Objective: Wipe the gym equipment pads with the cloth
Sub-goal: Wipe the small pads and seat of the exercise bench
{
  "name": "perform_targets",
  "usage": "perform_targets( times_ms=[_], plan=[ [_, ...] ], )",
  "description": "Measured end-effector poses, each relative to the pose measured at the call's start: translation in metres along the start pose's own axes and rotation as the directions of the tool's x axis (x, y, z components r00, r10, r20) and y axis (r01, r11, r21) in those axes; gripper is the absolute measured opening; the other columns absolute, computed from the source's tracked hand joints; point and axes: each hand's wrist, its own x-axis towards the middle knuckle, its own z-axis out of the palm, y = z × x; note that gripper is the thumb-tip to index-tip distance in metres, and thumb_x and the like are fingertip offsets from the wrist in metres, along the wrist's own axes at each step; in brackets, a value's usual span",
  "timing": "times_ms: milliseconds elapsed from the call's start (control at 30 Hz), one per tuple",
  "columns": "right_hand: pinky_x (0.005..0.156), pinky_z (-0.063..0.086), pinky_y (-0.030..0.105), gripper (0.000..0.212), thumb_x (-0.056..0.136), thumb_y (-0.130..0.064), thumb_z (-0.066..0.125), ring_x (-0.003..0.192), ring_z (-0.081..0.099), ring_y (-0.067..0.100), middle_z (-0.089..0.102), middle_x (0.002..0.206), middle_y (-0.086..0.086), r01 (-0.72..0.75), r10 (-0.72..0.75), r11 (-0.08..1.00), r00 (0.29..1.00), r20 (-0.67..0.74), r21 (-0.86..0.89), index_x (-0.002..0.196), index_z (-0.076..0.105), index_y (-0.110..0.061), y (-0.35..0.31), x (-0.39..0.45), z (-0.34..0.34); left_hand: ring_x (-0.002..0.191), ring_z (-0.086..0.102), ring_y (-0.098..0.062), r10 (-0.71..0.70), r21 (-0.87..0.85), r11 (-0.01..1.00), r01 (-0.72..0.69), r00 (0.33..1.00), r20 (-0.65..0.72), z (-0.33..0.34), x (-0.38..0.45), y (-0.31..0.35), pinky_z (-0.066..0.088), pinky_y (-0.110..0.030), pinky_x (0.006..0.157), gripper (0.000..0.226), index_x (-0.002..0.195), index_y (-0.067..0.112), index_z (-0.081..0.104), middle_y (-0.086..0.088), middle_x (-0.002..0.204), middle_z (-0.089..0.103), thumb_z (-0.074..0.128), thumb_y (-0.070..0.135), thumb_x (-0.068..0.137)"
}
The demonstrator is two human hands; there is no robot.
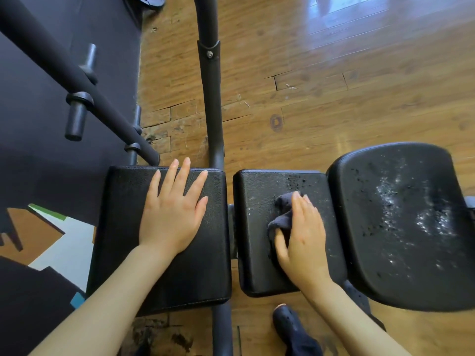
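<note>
Three black padded cushions sit in a row below me. My left hand (172, 211) rests flat, fingers spread, on the left pad (123, 227). On the middle pad (257, 265), my right hand (303, 237) presses a bunched dark blue cloth (281, 214) down with straight fingers, thumb against its near edge. Droplets speckle the middle pad's far right corner. The large rounded right pad (401, 227) is covered with wet spots and white streaks.
A black steel tube (209, 80) of the frame runs away from me between the pads over a worn wooden floor (334, 86). A bar with weight pegs (77, 98) crosses a dark mat at left. My dark shoe (293, 330) stands below the middle pad.
</note>
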Motion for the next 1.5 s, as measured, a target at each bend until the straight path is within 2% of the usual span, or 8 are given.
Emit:
perform_targets(
  times_ms=[133,433,667,833,933,1167,1400,1500],
  plan=[
    [0.119,-0.001,0.029,0.069,0.086,-0.034,0.046,0.147,0.012,0.026,0.022,0.156,0.008,0.050,-0.051,0.999,0.997,0.063,0.018,0.147,0.031,-0.008,0.004,0.002,0.004,0.143,0.027,-0.034,0.000,-0.012,1.000,0.000,1.000,0.005,-0.001,0.001,0.001,0.023,-0.054,0.113,0.053,0.144,0.018,0.043,-0.017,0.153,0.033,0.034,0.039,0.097],
    [0.116,0.002,0.021,0.065,0.093,-0.038,0.042,0.145,0.011,0.019,0.027,0.155,0.009,-0.049,0.050,0.990,0.999,-0.001,0.136,0.146,0.032,-0.003,-0.011,0.077,0.032,0.145,0.025,-0.032,0.005,0.001,1.000,-0.005,1.000,0.008,0.000,0.003,0.000,0.022,-0.052,0.115,0.053,0.146,0.020,0.041,-0.016,0.154,0.032,0.034,0.040,0.097],
    [0.119,0.012,0.032,0.066,0.091,-0.035,0.046,0.147,0.014,0.024,0.023,0.156,0.009,0.056,-0.066,0.992,0.994,0.090,0.110,0.147,0.027,-0.004,-0.019,-0.031,0.020,0.145,0.024,-0.032,0.003,0.001,1.000,-0.003,1.000,0.023,-0.001,0.001,0.000,0.023,-0.053,0.115,0.053,0.146,0.019,0.041,-0.016,0.155,0.030,0.034,0.039,0.097],
    [0.118,-0.001,0.025,0.066,0.093,-0.040,0.039,0.146,0.014,0.027,0.020,0.154,0.007,0.021,-0.023,0.999,0.998,0.050,0.039,0.146,0.031,0.000,-0.045,0.035,0.036,0.146,0.023,-0.031,0.002,0.009,1.000,-0.002,1.000,0.027,-0.001,0.002,-0.001,0.022,-0.052,0.115,0.054,0.147,0.020,0.039,-0.015,0.155,0.029,0.032,0.040,0.097],
    [0.120,0.006,0.036,0.060,0.097,-0.028,0.041,0.147,0.007,0.027,0.017,0.157,0.012,-0.023,0.023,1.000,0.998,0.057,-0.015,0.148,0.025,-0.001,-0.051,0.070,0.047,0.146,0.023,-0.031,0.006,0.012,1.000,-0.007,1.000,0.029,-0.001,0.003,-0.001,0.022,-0.052,0.115,0.053,0.146,0.020,0.040,-0.016,0.155,0.029,0.032,0.040,0.097],
    [0.119,0.010,0.033,0.062,0.089,-0.019,0.044,0.144,0.019,0.028,0.023,0.156,0.007,0.168,-0.165,0.986,0.974,0.152,-0.004,0.146,0.026,-0.002,-0.036,-0.050,0.024,0.146,0.023,-0.031,0.008,-0.010,1.000,-0.007,0.999,0.035,-0.002,0.001,0.000,0.023,-0.052,0.115,0.054,0.147,0.020,0.040,-0.016,0.156,0.029,0.031,0.040,0.098],
    [0.119,0.010,0.037,0.063,0.088,-0.016,0.042,0.147,0.013,0.026,0.021,0.156,0.011,0.114,-0.110,0.993,0.984,0.142,-0.022,0.147,0.027,0.000,-0.054,0.028,0.039,0.145,0.025,-0.031,0.003,-0.003,1.000,-0.003,1.000,0.022,-0.002,0.002,0.000,0.025,-0.054,0.114,0.053,0.146,0.019,0.041,-0.017,0.155,0.031,0.034,0.039,0.097],
    [0.119,0.011,0.036,0.064,0.087,-0.012,0.047,0.147,0.015,0.026,0.024,0.156,0.012,0.110,-0.110,0.994,0.979,0.170,0.005,0.147,0.027,0.001,-0.049,-0.001,0.034,0.145,0.025,-0.032,0.012,-0.017,1.000,-0.012,1.000,0.011,0.000,0.001,-0.001,0.024,-0.054,0.113,0.053,0.145,0.018,0.041,-0.017,0.154,0.031,0.034,0.038,0.097]
  ],
)
